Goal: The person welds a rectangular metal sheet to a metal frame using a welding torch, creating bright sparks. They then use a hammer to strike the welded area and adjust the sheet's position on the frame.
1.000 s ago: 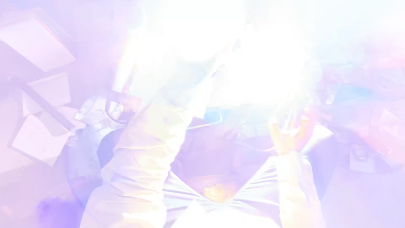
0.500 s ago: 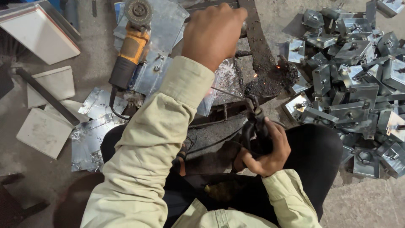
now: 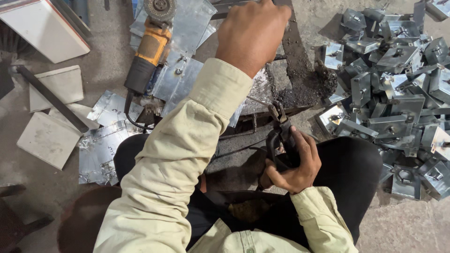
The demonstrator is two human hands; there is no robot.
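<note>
On the floor between your knees, your right hand fingers grip the black holder; your left hand closes on something hidden near the dark plate. Finished-looking brackets pile right; flat sheets wait left beside the grinder.

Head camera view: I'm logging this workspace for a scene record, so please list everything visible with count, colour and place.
Yellow and black angle grinder: one, upper left, lying on flat metal sheets.
Flat shiny metal sheets: several, silver, upper centre and left of the knee.
Pale flat slabs: about four, off-white, far left on the floor.
Dark metal bar: one, black, lying across the slabs.
Folded sheet-metal brackets: a large pile, grey, right side.
Dark soot-covered work plate: one, black, top centre.
Black electrode holder: one, centre, a thin rod clamped in its tip.
Left hand: top centre, closed on something hidden beneath it.
Right hand: centre, gripping the holder.
</note>
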